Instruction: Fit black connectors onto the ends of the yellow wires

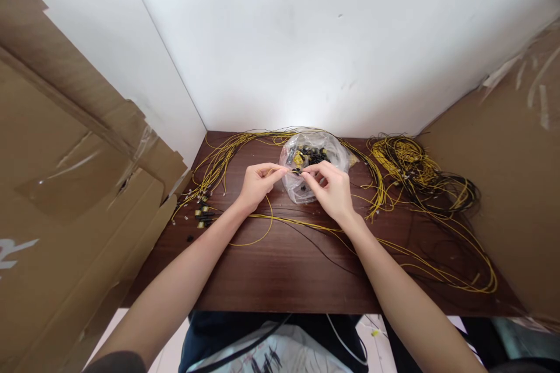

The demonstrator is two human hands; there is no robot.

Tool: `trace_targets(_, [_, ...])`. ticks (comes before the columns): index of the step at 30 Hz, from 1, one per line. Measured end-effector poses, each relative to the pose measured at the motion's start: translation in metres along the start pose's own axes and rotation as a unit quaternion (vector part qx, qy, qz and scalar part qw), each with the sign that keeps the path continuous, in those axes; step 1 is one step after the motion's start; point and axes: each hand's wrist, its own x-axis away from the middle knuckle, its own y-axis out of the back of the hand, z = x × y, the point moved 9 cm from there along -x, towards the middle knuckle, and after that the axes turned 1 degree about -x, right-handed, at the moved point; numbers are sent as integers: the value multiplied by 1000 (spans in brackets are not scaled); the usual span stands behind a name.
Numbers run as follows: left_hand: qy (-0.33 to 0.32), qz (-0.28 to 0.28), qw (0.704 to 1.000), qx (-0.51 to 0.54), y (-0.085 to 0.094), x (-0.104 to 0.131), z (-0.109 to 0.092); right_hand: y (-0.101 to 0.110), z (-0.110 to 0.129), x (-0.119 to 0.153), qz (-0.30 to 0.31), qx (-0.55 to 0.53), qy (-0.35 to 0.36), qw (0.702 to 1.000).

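My left hand pinches a thin yellow wire that loops down from its fingers to the table. Fingertip to fingertip with it, my right hand is closed on a small black connector at the wire's end. Both hands hover over the near part of a clear plastic bag. Inside the bag lie several small black parts and some yellow pieces. Whether the wire sits inside the connector is too small to tell.
Bundled yellow and black wires arc along the table's back. A tangled wire coil lies at the right. Several wires with black-and-yellow ends rest at the left. Cardboard stands left, another sheet right, and a white wall behind.
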Motion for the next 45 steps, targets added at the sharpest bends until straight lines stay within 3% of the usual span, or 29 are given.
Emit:
trace_targets(6, [-47,55,996,-55,-11,3,-8,-10,7,3,36,-4,20,999])
trace_targets(9, [-41,47,997,-49,-10,3,-8,-12,8,3,45,2,21,999])
trace_targets(14, [-11,11,1000,-16,-2,1,-4,-1,2,0,5,-5,6,1000])
trace_targets(20, [-42,64,995,-58,-12,3,-9,-11,9,3,43,-5,28,999])
trace_targets(26, [-16,0,1000,-20,0,1,-4,-6,5,2,20,-4,9,1000])
trace_targets(29, [-26,12,999,-30,-2,1,-5,-4,5,1,9,-11,6,1000])
trace_targets(33, [-46,40,996,-66,-10,3,-9,-13,11,4,39,-11,24,999])
trace_targets(39, [-10,-9,1000,-11,1,-1,0,-6,5,2,15,-8,6,1000])
trace_targets(43, [-37,54,996,-64,-12,0,-3,-8,6,2,19,-13,8,1000])
trace_targets(45, [-48,59,993,-85,-14,1,-5,-12,8,4,32,-12,14,999])
